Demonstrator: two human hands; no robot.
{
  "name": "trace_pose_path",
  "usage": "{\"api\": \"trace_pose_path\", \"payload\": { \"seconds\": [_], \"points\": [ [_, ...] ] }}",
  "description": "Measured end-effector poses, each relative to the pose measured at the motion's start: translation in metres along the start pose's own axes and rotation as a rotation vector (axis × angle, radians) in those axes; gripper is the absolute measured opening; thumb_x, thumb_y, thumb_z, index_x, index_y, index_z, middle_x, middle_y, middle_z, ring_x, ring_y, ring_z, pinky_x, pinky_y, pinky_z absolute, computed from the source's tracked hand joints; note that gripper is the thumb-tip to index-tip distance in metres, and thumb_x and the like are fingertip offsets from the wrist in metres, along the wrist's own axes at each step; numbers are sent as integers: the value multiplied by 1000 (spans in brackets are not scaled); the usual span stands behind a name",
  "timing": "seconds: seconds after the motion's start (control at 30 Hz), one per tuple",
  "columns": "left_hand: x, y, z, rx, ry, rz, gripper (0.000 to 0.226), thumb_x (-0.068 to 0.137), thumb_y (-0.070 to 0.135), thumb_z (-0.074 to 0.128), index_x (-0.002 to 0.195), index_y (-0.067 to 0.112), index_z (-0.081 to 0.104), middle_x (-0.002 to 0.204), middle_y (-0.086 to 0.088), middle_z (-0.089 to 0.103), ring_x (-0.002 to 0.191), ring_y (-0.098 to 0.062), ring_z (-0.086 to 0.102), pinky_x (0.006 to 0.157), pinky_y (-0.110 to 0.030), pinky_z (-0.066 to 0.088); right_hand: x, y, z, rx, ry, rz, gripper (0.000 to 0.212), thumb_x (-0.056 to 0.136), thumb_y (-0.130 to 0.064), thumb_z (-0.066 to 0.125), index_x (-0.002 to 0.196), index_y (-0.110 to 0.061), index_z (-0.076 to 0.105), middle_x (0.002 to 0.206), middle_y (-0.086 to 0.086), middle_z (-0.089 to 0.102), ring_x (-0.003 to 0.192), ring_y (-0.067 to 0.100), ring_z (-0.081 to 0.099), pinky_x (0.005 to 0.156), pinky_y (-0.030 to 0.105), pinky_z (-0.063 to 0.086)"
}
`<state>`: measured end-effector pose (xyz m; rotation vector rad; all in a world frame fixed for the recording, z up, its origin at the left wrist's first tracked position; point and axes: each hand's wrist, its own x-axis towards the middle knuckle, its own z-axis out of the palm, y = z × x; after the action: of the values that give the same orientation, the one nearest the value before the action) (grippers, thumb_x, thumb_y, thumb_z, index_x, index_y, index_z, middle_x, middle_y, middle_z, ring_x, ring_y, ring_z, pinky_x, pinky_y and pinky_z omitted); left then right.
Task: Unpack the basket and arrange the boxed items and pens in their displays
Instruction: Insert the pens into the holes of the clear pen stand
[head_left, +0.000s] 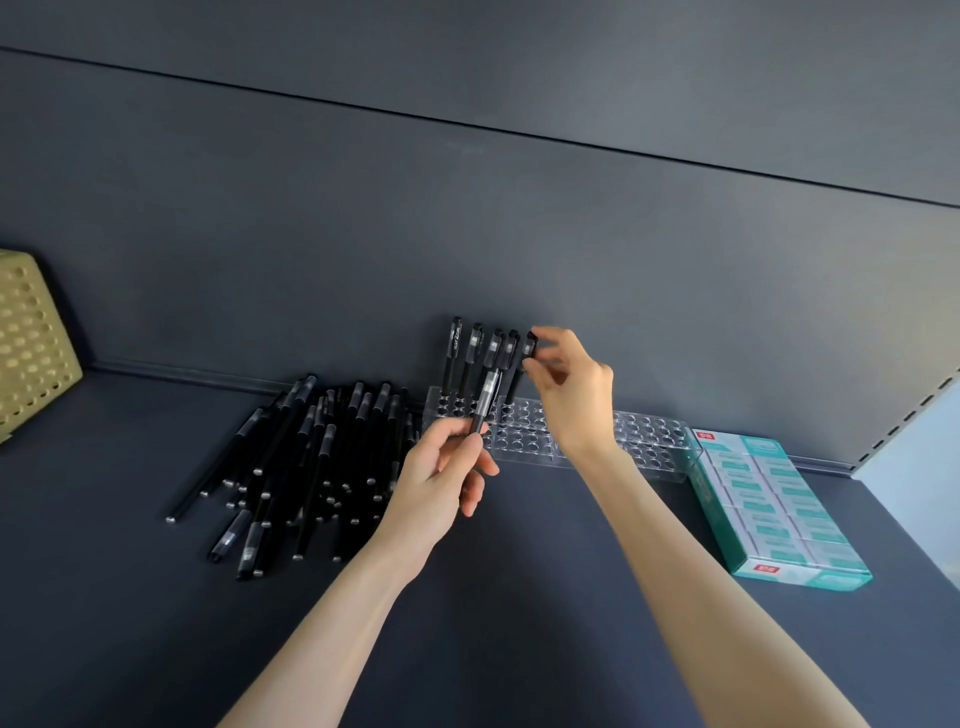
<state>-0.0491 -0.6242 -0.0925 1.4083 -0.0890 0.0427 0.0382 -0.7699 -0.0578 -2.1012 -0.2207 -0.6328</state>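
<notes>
The right hand (563, 387) pinched the cap of a black pen (519, 371) standing in the clear acrylic pen holder (587, 434) at the back edge of the dark shelf (519, 597), while the left hand (441, 478) gripped another black pen (485, 397) by its lower barrel, tilted up toward that holder. 4 more pens (475, 358) stood upright in the holder's left end, and just left of it a loose pile of black pens (311, 462) lay on the shelf. A teal display box of small boxed items (774, 509) sat touching the holder's right end near the shelf's right edge, and a yellow perforated basket (31, 343) stood at the far left edge.
</notes>
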Motion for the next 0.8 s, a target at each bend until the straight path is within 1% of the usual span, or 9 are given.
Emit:
{"api": "trace_pose_path", "payload": {
  "seconds": [0.1, 0.17, 0.23, 0.3, 0.37, 0.47, 0.63, 0.73, 0.8],
  "points": [
    [-1, 0, 1, -3, -9, -13, 14, 99, 16, 48, 106, 13, 60, 68, 3, 58, 52, -12, 41, 46, -23, 32, -3, -2, -3, -20, 20, -19, 29, 87, -5, 63, 114, -16, 62, 89, -8, 62, 72, 11, 59, 75, 23, 49],
    [-1, 0, 1, -23, -12, -29, 15, 99, 14, 48, 103, 15, 62, 68, 3, 57, 52, -11, 39, 46, -22, 29, -10, -4, -7, 40, 69, -2, 27, 87, -7, 63, 112, -17, 61, 90, -7, 63, 71, 9, 57, 71, 14, 46],
    [-2, 0, 2, -23, -24, -24, 17, 99, 13, 47, 100, 14, 64, 71, 2, 58, 50, -10, 39, 45, -18, 31, -20, -7, -15, 188, 62, 64, 15, 89, -16, 62, 101, -25, 62, 86, -9, 66, 75, 8, 60, 69, 10, 44],
    [-2, -1, 4, 3, -56, -4, 15, 98, 13, 48, 97, 14, 64, 73, 1, 61, 49, -10, 41, 45, -16, 33, -31, -13, -22, 367, -56, 140, 8, 88, -24, 64, 95, -27, 64, 84, -6, 71, 80, 8, 66, 72, 14, 48],
    [-3, -3, 6, 22, -90, -5, 12, 97, 14, 51, 99, 12, 63, 75, -1, 64, 49, -10, 44, 45, -16, 35, -40, -17, -27, 430, -166, 157, 16, 83, -23, 70, 99, -24, 66, 80, -3, 71, 76, 9, 66, 72, 17, 51],
    [-4, -6, 8, 12, -125, -12, 12, 97, 15, 52, 101, 12, 63, 79, -4, 68, 51, -13, 49, 47, -18, 39, -44, -22, -32, 447, -188, 131, 24, 81, -12, 72, 104, -15, 65, 71, -6, 68, 70, 8, 64, 71, 18, 51],
    [-4, -8, 9, -3, -118, -18, 14, 97, 13, 52, 101, 11, 65, 87, -9, 73, 65, -19, 65, 61, -25, 51, -44, -24, -39, 475, -243, 120, 27, 82, -5, 70, 106, -15, 64, 77, 2, 70, 71, 13, 66, 75, 30, 55],
    [-1, -6, 4, 157, -70, 29, 12, 94, 18, 56, 101, 21, 66, 96, 2, 73, 91, -9, 68, 82, -25, 53, -40, -24, -41, 454, -119, 107, 30, 80, -4, 71, 99, -25, 63, 74, -7, 70, 70, 12, 68, 70, 25, 55],
    [6, 0, -4, 330, 28, 107, 13, 91, 20, 61, 101, 28, 63, 106, 9, 68, 101, -3, 62, 88, -18, 49, -31, -22, -44, 422, 42, 133, 32, 79, -7, 73, 95, -32, 60, 74, -6, 69, 72, 16, 68, 71, 28, 55]
  ]
}}
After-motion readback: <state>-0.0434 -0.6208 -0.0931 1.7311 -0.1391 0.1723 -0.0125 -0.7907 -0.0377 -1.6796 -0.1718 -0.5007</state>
